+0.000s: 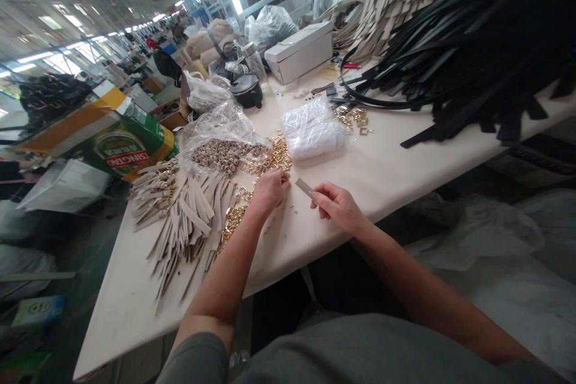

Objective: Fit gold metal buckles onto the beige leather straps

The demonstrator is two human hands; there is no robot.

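Note:
My right hand [335, 207] pinches a short grey-beige strap [304, 186], its free end pointing up and left over the table. My left hand [271, 189] is curled close by, just in front of a heap of gold buckles [279, 153]; its fingers are closed, and whatever they may hold is hidden. More gold buckles [231, 222] lie along the left forearm. Beside them spreads a fan of beige straps [189, 222]. Behind, small beige loops [220, 156] sit on a clear plastic bag [225, 123].
A plastic-wrapped white packet [312, 129] lies ahead of my hands. Long black straps [468, 42] hang over the right side of the table [396, 177]. At the back stand a white box [299, 51] and a black round container [246, 91]. A green carton [135, 144] is at the left.

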